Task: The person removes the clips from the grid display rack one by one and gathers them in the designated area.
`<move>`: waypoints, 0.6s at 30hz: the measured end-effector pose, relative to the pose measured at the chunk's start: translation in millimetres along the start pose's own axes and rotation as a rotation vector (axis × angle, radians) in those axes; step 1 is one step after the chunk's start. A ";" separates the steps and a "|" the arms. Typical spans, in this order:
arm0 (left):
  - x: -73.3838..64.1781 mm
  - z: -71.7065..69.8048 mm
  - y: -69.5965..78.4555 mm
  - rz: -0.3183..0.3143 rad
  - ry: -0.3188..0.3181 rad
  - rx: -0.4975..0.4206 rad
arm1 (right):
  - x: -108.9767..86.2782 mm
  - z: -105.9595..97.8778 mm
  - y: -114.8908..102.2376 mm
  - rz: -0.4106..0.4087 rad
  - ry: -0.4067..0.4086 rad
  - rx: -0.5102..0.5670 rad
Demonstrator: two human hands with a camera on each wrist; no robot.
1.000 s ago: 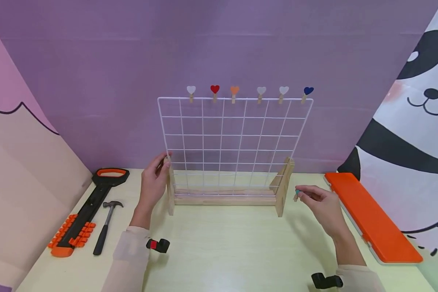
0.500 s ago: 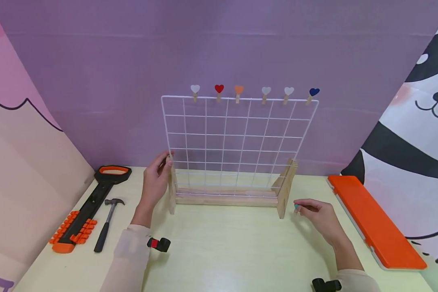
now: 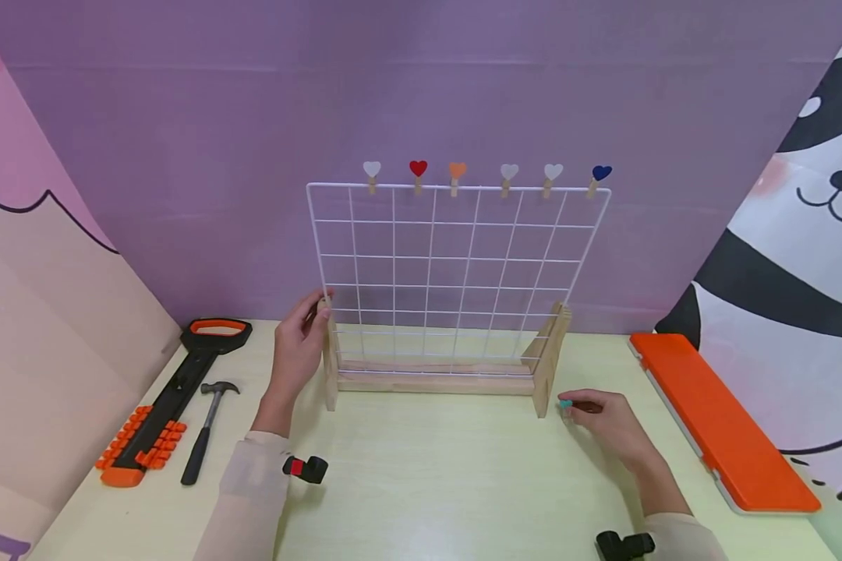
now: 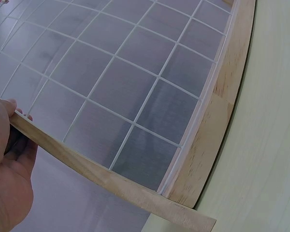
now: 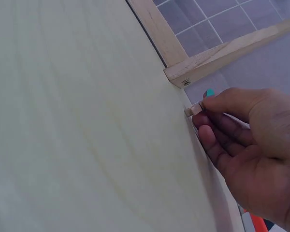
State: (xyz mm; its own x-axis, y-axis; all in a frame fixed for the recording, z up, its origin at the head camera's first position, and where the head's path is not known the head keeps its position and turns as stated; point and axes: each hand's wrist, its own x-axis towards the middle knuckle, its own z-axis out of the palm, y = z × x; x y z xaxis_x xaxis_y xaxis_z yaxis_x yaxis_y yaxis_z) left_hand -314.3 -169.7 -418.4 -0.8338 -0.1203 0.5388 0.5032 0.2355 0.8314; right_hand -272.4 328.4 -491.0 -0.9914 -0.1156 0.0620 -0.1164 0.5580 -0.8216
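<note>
My left hand [image 3: 298, 347] grips the upper end of the left upright of a wooden stand [image 3: 435, 383], thumb in front and fingers behind. The left wrist view shows this wooden upright [image 4: 101, 176] running down from the hand. A white wire grid [image 3: 429, 258] leans back in the stand. Low beside the stand's right foot, my right hand [image 3: 612, 425] pinches a small wooden clothespin [image 5: 197, 109] with a teal heart [image 3: 566, 403] between thumb and fingers. The clothespin's free end is close over the table, and the fingers hide part of it.
Several heart clothespins line the grid's top bar, among them a red heart [image 3: 418, 168] and a dark blue heart [image 3: 601, 173]. At left lie a black-and-orange tool [image 3: 175, 393] and a claw hammer [image 3: 202, 436]. An orange case [image 3: 723, 421] lies at right.
My right hand has come down toward the table and slightly left with the clothespin, nearer the stand's right foot. The left hand keeps its hold on the upright.
</note>
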 end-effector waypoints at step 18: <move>-1.2 0.6 3.4 0.006 0.000 -0.003 | 1.1 6.0 10.1 -0.062 0.062 -0.125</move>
State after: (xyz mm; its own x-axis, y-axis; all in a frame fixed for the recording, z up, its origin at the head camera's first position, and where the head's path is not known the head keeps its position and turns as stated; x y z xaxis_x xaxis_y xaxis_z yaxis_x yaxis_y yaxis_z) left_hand -311.7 -168.2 -416.3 -0.8311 -0.1185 0.5434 0.5086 0.2333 0.8288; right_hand -274.3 328.9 -502.6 -0.9835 -0.1038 0.1482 -0.1799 0.6497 -0.7386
